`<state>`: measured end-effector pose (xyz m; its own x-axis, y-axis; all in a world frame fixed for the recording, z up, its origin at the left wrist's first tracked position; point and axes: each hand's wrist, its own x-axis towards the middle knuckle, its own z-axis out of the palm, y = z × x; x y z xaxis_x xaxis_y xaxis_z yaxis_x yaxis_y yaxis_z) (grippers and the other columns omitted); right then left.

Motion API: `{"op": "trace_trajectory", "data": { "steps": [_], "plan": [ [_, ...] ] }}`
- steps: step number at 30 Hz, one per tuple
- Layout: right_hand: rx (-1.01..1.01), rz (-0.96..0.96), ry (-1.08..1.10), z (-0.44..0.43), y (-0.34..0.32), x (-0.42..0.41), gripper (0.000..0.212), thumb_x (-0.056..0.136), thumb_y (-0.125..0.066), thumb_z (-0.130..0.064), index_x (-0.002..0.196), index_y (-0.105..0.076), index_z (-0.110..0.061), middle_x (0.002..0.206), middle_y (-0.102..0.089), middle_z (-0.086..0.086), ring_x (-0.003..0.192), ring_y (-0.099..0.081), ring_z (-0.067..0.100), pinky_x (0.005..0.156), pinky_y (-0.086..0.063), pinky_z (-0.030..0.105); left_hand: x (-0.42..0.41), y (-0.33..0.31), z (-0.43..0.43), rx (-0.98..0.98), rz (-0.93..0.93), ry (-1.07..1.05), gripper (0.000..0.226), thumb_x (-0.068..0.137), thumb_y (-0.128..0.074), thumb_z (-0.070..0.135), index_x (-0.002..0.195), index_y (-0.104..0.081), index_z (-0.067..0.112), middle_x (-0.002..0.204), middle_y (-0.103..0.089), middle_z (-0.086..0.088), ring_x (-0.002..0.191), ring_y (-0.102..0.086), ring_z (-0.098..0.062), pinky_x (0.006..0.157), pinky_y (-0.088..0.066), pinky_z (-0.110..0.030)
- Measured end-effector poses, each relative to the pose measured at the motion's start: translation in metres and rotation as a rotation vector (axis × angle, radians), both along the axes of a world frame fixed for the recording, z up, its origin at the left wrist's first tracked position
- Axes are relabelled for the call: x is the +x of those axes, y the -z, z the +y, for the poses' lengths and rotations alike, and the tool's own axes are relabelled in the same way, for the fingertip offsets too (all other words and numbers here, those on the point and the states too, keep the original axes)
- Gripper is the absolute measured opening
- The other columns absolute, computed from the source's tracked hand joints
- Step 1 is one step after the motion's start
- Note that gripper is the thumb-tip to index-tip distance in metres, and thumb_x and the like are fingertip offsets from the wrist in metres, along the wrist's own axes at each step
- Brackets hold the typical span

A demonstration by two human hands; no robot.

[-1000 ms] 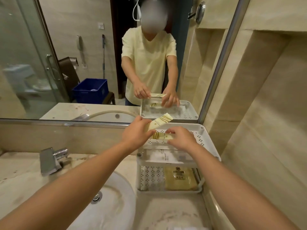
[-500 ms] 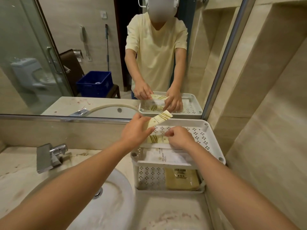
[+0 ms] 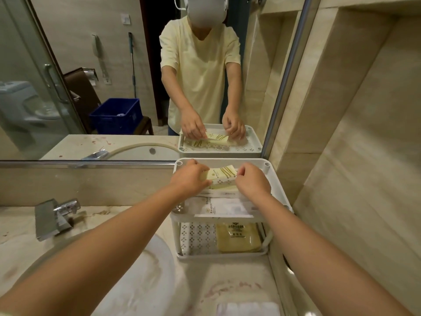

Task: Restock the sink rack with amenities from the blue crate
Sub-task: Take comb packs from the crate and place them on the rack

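Note:
A white two-tier sink rack (image 3: 276, 188) stands on the counter against the mirror, right of the basin. Over its top tier, my left hand (image 3: 190, 180) grips the left end of a pale yellow striped amenity box (image 3: 222, 174). My right hand (image 3: 251, 182) pinches that box's right end, with a second similar box just beneath it. White sachets (image 3: 224, 207) lie at the front of the top tier. A yellow packet (image 3: 237, 237) sits on the lower tier. The blue crate (image 3: 117, 116) shows only as a reflection in the mirror, behind me.
The white basin (image 3: 145, 277) and chrome tap (image 3: 53, 215) lie to the left on the marble counter. A tiled wall (image 3: 355, 156) closes the right side. A white folded item (image 3: 248, 309) rests at the counter's near edge. The mirror reflects a person, a toilet and a glass door.
My left hand has lowered its striped box from a raised tilt down onto the top tier. My right hand shifted to pinch its right end. The camera moved closer.

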<state>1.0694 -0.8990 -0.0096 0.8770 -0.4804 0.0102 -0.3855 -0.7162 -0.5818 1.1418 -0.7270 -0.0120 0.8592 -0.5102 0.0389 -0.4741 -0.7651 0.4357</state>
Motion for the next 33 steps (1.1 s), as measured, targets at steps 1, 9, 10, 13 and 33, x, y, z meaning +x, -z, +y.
{"op": "trace_trajectory", "data": {
  "steps": [1, 9, 10, 13, 33],
  "plan": [
    [0.0, -0.028, 0.03, -0.002, -0.001, -0.002, 0.013, 0.088, -0.048, -0.01, 0.088, -0.053, -0.021, 0.09, -0.061, -0.003, 0.074, -0.055, 0.018, 0.058, -0.043, 0.032, 0.0, 0.001, -0.003, 0.022, 0.008, 0.018, 0.053, 0.09, -0.065, 0.039, 0.138, -0.052, 0.023, 0.132, -0.047, -0.001, 0.116, -0.052, -0.019, 0.097, -0.046, -0.035],
    [-0.087, 0.003, -0.135, 0.002, 0.005, -0.01, 0.02, 0.092, -0.053, -0.017, 0.108, -0.061, -0.026, 0.124, -0.052, -0.004, 0.116, -0.048, 0.019, 0.092, -0.046, 0.038, 0.003, 0.007, -0.022, 0.043, 0.165, 0.088, 0.052, 0.082, -0.063, 0.026, 0.134, -0.058, 0.023, 0.134, -0.052, -0.002, 0.119, -0.054, -0.019, 0.103, -0.045, -0.039],
    [-0.101, 0.022, -0.153, 0.004, 0.007, -0.011, 0.02, 0.093, -0.052, -0.019, 0.108, -0.063, -0.027, 0.123, -0.055, -0.005, 0.115, -0.05, 0.019, 0.094, -0.045, 0.038, 0.004, 0.009, -0.022, 0.014, 0.192, 0.096, 0.052, 0.081, -0.061, 0.025, 0.132, -0.06, 0.021, 0.135, -0.055, -0.003, 0.118, -0.056, -0.018, 0.102, -0.046, -0.039],
    [-0.097, 0.077, -0.179, 0.009, 0.01, -0.011, 0.019, 0.095, -0.049, -0.021, 0.103, -0.065, -0.027, 0.115, -0.063, -0.005, 0.106, -0.054, 0.018, 0.103, -0.041, 0.041, 0.004, 0.014, -0.023, -0.041, 0.238, 0.118, 0.04, 0.089, -0.054, 0.013, 0.128, -0.063, 0.014, 0.132, -0.062, -0.004, 0.117, -0.059, -0.017, 0.102, -0.047, -0.035],
    [-0.141, 0.22, -0.234, 0.023, 0.004, -0.011, 0.026, 0.089, -0.045, -0.016, 0.084, -0.069, -0.021, 0.097, -0.07, -0.004, 0.091, -0.062, 0.022, 0.084, -0.052, 0.039, -0.002, 0.016, -0.011, 0.042, 0.269, 0.136, 0.033, 0.091, -0.053, 0.006, 0.115, -0.072, 0.018, 0.118, -0.069, 0.002, 0.105, -0.062, -0.014, 0.096, -0.049, -0.03]
  ]
}}
